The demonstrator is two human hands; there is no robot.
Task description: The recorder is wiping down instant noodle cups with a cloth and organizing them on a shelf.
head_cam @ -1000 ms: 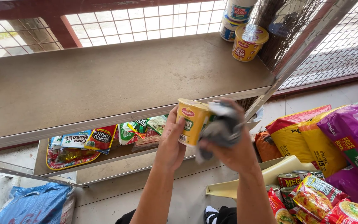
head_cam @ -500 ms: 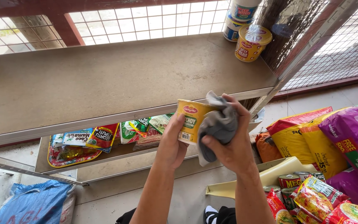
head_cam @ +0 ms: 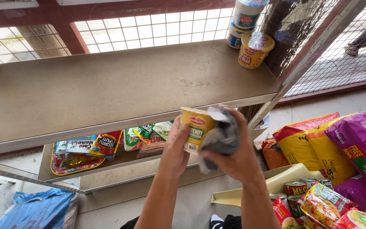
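Note:
My left hand (head_cam: 175, 149) grips a yellow instant-noodle cup (head_cam: 196, 128) from the side, held up in front of the shelf edge. My right hand (head_cam: 234, 157) is closed around a crumpled grey cloth (head_cam: 221, 136) that is pressed against the cup's right side and top. Both hands are level with the front edge of the bare brown top shelf (head_cam: 106, 89). At the shelf's back right corner stands another yellow noodle cup (head_cam: 254, 50) next to two stacked blue-and-white cups (head_cam: 244, 19).
The lower shelf (head_cam: 119, 163) holds several snack packets and sachets (head_cam: 106, 143). At right lie large yellow, orange and purple bags (head_cam: 327, 144), tins (head_cam: 295, 188) and noodle packets. A blue sack (head_cam: 37, 210) sits at bottom left. Wire mesh panels enclose the back and right.
The cloth has slid from the cup's top down over its right side as my right hand moves. The cup stays in my left hand at about the same place.

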